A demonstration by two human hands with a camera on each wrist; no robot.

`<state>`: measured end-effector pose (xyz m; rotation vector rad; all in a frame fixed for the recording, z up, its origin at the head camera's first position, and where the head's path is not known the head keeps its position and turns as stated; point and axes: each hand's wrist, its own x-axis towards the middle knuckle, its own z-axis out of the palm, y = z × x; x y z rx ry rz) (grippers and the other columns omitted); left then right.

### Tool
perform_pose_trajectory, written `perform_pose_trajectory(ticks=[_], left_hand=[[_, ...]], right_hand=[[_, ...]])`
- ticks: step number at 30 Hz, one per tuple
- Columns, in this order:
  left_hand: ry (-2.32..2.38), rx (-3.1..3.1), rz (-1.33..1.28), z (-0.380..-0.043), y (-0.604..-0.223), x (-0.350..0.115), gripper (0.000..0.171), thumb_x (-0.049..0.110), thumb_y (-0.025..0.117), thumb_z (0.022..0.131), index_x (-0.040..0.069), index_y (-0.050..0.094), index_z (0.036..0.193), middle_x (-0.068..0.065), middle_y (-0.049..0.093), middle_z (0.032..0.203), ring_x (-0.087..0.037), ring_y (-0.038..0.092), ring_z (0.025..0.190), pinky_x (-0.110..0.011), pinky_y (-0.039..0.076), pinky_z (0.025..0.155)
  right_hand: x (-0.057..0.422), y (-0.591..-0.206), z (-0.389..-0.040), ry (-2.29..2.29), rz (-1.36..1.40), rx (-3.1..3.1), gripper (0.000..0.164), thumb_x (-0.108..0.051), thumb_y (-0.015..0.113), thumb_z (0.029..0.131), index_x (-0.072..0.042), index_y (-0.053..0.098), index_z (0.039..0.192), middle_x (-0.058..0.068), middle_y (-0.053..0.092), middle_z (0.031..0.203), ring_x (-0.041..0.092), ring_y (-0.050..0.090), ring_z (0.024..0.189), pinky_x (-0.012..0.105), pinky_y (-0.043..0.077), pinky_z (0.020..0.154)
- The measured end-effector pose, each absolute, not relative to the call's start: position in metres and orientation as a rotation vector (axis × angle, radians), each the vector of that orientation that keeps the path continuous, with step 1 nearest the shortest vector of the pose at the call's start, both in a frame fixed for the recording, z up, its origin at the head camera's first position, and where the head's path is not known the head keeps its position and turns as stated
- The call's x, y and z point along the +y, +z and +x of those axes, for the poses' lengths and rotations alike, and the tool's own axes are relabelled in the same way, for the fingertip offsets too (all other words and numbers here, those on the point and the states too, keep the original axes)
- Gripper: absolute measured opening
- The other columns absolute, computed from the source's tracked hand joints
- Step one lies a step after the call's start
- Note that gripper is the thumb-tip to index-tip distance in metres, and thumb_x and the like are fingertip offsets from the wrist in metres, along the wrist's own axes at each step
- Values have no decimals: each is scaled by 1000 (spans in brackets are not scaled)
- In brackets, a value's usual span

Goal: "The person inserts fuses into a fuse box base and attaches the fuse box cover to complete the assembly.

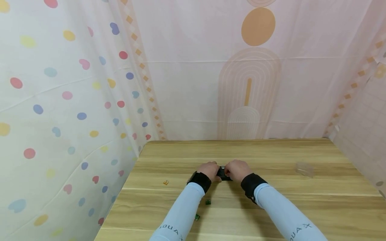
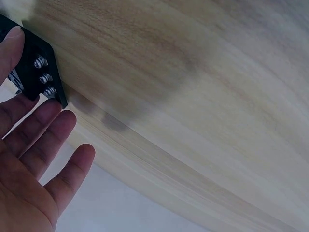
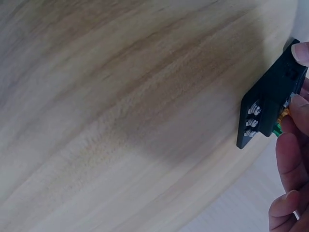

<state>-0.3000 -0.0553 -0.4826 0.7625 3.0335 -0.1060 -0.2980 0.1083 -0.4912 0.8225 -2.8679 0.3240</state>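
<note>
A black fuse block (image 2: 35, 72) with silver screw terminals along its end lies between the two hands over the tabletop. My left hand (image 1: 209, 170) grips one end, thumb on top and fingertips at its edge; the other fingers are spread in the left wrist view. At the block's middle, my right hand (image 1: 237, 170) has thumb and forefinger together on a small fuse; cannot tell its exact shape behind the fingertips. Orange (image 3: 284, 115) and green (image 3: 277, 129) plastic bits show beside these fingertips. The remaining right fingers are curled.
On the wooden table (image 1: 271, 214) lie a small orange fuse (image 1: 166, 182) to the left and two green fuses, one (image 1: 208, 202) between the forearms and another (image 1: 197, 217) by the left sleeve. A clear plastic piece (image 1: 304, 169) sits to the right. Patterned curtains (image 1: 187, 83) hang behind.
</note>
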Motion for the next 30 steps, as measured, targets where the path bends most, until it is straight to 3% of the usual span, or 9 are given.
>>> perform_pose_trajectory(ticks=[17,30], left_hand=[[-117,3057,779,-297,-481,-57,32,44,83,77,17,75,92,4,61,83,-11,60,74,-26,51,66],[-123,3055,785,-299,-482,-55,36,42,85,77,16,77,100,4,63,87,-12,63,78,-26,52,70]], right_hand=[[103,-484,-291,239,810,-2847,19,-10,78,83,-19,73,67,-7,66,70,11,58,64,31,51,60],[101,-488,-294,194,886,-2786,21,-7,78,83,-16,70,66,-5,65,67,13,59,63,30,52,62]])
